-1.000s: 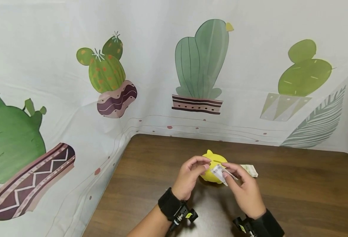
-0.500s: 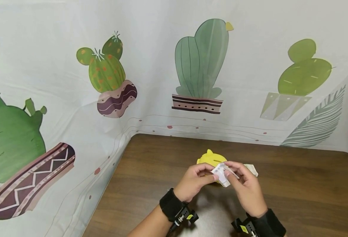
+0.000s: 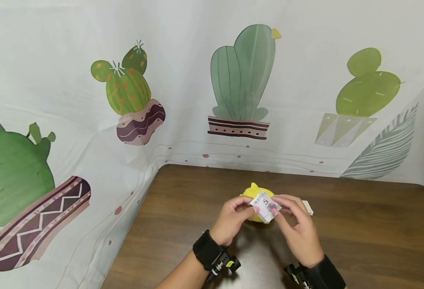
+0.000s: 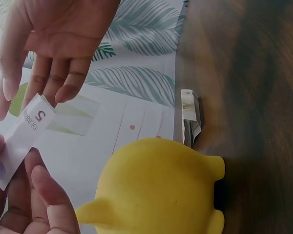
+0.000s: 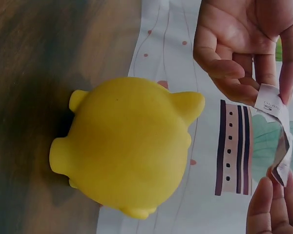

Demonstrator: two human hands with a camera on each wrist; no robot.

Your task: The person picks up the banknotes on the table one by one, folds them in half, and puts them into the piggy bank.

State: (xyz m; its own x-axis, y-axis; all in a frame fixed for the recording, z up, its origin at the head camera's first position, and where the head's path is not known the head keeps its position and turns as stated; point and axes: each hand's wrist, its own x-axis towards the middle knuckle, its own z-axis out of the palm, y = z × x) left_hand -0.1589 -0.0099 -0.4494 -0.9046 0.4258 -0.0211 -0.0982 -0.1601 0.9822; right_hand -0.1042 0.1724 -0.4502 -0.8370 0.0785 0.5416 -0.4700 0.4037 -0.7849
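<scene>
A folded banknote, white and purple with a printed 5, is stretched between both hands over the yellow piggy bank. My left hand pinches its left side, thumb on the near face. At its right edge, my right hand holds it with thumb and fingertips. The right wrist view shows the banknote bent along its length between the two hands. Beyond the hands, the piggy bank stands upright on its feet; in the head view they hide much of it.
A second folded note, pale green and white, lies on the wooden table to the piggy bank's right. Behind the table hangs a white cloth printed with cacti. Each wrist wears a black strap with a small camera.
My left thumb and fingers have closed onto the banknote, which my right hand held before. The banknote has turned its printed face upward and shifted slightly left, spreading flatter. The second note is more covered.
</scene>
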